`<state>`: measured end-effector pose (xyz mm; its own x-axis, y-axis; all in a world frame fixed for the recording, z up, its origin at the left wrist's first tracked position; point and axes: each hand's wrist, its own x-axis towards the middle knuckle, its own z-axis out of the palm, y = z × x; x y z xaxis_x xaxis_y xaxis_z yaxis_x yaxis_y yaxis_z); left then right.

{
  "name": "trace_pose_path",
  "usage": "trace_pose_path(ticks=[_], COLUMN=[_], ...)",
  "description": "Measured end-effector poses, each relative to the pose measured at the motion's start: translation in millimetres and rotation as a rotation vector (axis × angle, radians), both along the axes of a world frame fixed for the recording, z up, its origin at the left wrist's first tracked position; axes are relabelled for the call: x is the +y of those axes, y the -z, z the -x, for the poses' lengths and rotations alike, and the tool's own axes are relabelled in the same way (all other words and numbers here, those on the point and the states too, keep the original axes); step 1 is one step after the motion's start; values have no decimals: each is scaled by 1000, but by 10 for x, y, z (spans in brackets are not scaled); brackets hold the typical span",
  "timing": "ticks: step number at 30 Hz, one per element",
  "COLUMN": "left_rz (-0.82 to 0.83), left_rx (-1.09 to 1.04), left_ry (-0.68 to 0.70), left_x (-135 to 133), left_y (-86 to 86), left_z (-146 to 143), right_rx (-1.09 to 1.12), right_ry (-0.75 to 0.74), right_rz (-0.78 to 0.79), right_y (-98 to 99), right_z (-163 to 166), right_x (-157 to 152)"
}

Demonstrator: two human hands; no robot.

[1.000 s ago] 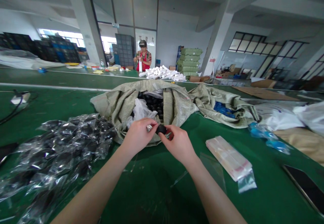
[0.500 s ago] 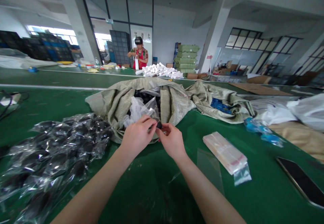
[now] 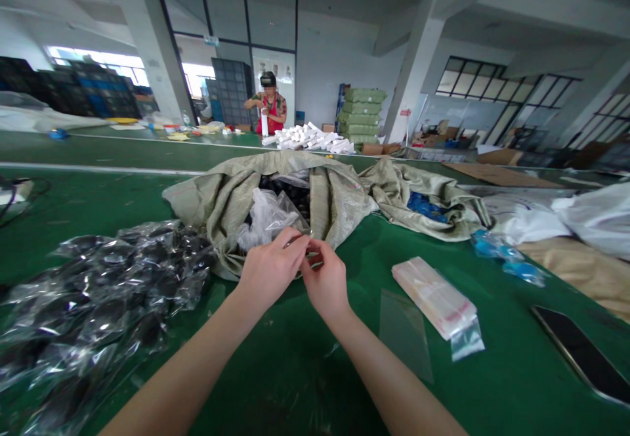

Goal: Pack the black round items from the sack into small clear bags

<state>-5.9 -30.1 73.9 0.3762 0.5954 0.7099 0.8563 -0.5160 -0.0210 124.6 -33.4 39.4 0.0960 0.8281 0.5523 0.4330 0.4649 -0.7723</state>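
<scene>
My left hand (image 3: 273, 266) and my right hand (image 3: 325, 282) meet fingertip to fingertip over the green table, fingers curled and pinched. Whatever lies between them is hidden by the fingers now. Just behind is a big woven sack (image 3: 342, 206), its mouth turned toward me. Black pieces (image 3: 296, 196) fill it, and crumpled clear plastic (image 3: 263, 220) bulges from its opening. Left of my arms spreads a pile of dark, oval-looking pieces in clear bags (image 3: 115, 285). To the right of my right forearm lie a stack of clear plastic bags (image 3: 433, 298) and a flat clear sheet (image 3: 403, 337).
A phone (image 3: 581, 350) lies at the right. Farther back is a second woven sack (image 3: 465, 209) with blue pieces (image 3: 426, 206), beside blue bagged pieces (image 3: 497, 249). Across the table, a co-worker (image 3: 270, 111) stands behind a heap of white pieces (image 3: 315, 139).
My fingertips have closed together, covering a small dark piece that showed between them before. My right hand has turned and shifted slightly left. The view has moved a little.
</scene>
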Motion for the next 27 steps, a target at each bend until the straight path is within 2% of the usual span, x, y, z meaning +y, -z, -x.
trace_pose_path(ticks=[4, 8, 14, 20, 23, 27], left_rz=[-29, 3, 71, 101, 105, 156], left_rx=[-81, -159, -218, -277, -259, -186], left_ry=[-20, 35, 145, 179, 114, -105], left_x=[25, 45, 59, 50, 36, 12], left_y=[-13, -7, -22, -64, -62, -60], left_z=[20, 19, 28, 33, 24, 14], right_rx=[-50, -168, -227, -196, -175, -167], right_ry=[60, 71, 37, 47, 73, 114], right_rz=[-152, -239, -276, -286, -266, -247], right_y=[88, 135, 133, 112, 80, 53], right_z=[-16, -38, -66, -68, -67, -79], right_x=[42, 69, 106, 104, 91, 96])
